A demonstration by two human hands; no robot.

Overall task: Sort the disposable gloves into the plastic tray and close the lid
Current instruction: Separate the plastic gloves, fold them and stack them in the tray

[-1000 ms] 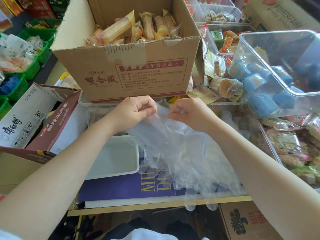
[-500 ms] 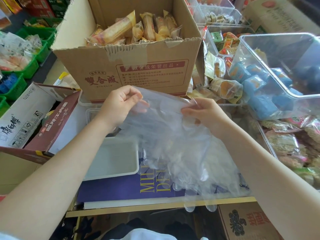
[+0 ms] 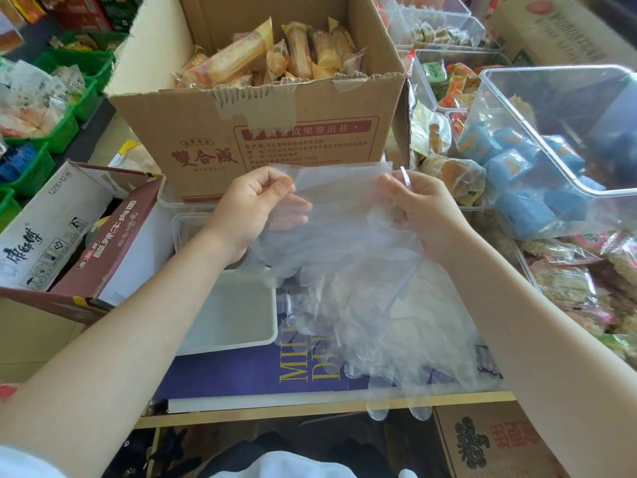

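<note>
**Clear disposable glove held spread above the tray**

Item 1. Disposable glove (image 3: 339,201), thin clear film, held up by its cuff edge in front of the cardboard carton (image 3: 275,132). Cuff stretched flat between both hands; body hangs down toward the pile.

Item 2. Left hand (image 3: 255,208): thumb and curled fingers pinch the glove's left cuff corner.

Item 3. Right hand (image 3: 424,212): thumb and fingers pinch the right cuff corner, film draped over the knuckles.

Item 4. Pile of disposable gloves (image 3: 396,332), loose and crumpled, lying on a purple book (image 3: 241,377) with yellow lettering; two glove fingertips hang over the shelf's front edge.

Item 5. Plastic tray (image 3: 234,315), white, shallow, open, just left of the pile and below the left wrist. Contents hard to make out.

Item 6. Clear lid (image 3: 188,225), lying behind the tray, partly hidden by the left forearm.

Item 7. Carton holds wrapped yellow snack cakes (image 3: 275,53).

Item 8. Clear bin (image 3: 551,139) at right, tilted, with blue-wrapped packets (image 3: 510,167) inside.

Item 9. Green baskets (image 3: 62,125) of packaged goods at far left.
</note>
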